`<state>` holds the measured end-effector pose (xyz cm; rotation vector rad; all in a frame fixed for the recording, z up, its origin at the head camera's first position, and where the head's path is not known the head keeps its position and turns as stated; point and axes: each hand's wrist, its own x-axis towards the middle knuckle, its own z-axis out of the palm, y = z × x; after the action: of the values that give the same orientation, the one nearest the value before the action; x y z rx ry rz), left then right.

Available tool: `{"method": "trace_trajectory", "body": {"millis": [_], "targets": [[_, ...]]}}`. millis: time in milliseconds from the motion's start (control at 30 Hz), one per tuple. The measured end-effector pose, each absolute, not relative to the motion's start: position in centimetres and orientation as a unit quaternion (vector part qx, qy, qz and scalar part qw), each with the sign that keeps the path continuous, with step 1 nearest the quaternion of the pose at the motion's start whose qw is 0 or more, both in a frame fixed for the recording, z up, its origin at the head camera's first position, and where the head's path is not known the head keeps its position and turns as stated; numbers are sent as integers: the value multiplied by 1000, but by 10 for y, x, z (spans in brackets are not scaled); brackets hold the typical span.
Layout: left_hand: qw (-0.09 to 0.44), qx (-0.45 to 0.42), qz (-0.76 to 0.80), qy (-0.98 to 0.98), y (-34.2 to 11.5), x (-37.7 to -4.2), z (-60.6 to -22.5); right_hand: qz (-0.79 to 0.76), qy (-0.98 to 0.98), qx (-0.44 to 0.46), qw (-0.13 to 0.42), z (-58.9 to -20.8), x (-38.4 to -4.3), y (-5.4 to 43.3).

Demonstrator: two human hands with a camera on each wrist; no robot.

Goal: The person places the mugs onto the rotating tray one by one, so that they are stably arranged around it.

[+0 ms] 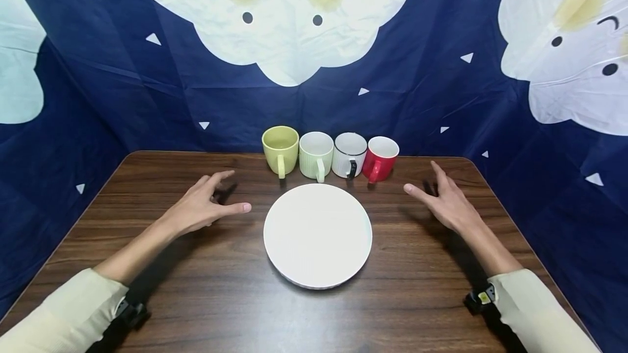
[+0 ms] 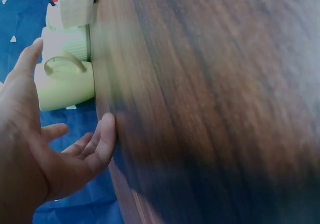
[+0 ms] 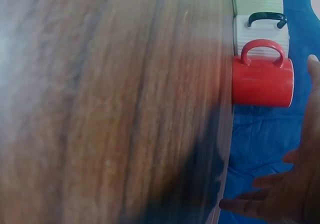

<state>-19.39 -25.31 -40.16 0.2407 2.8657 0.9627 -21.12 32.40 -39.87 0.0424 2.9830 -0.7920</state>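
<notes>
Left hand [image 1: 202, 205]: It is to the left of the white disc, near it but apart. The thumb and the index finger stand wide from each other, with nothing between them; the thumb points toward the disc, and the index finger points forward.
Right hand [image 1: 447, 201]: It is on the other side, to the right of the disc and farther from it. Here also the thumb and index finger are spread wide, and they hold nothing; the other fingers are partly hidden in the head view.
Fingertips and table: I cannot tell surely whether any finger touches the wood.
White disc [image 1: 318, 236]: It lies flat on the table between the two hands, just in front of the mugs.
Mugs: Four stand upright in one close row, behind the disc, with the handles toward the person. From left to right they are the yellow-green mug [image 1: 281, 150], the pale green mug [image 1: 313, 158], the white mug [image 1: 345, 159] with dark rim and black handle, and the red mug [image 1: 385, 164]. The yellow-green one is the nearest mug to the left hand, the red one to the right hand.
Table [image 1: 211, 298]: Brown, with wood grain.
Backdrop [image 1: 235, 105]: Dark blue cloth with pale clouds and small white triangles.
Sleeves [image 1: 59, 309]: Both are pale.
</notes>
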Motion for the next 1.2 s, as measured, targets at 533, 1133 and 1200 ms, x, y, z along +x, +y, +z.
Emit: {"method": "trace_trajectory", "body": {"millis": [533,1133,1200], "targets": [[88,125,386,910,-240,-190,-409,-279,959,6,42,-399,-210,317],[103,121,473,867,-214,-180,-414,-305,951,2,52,-394,-207,309],[107,120,481,862,-211,-179,-414,-305,951,3,52,-394,-207,309]]}}
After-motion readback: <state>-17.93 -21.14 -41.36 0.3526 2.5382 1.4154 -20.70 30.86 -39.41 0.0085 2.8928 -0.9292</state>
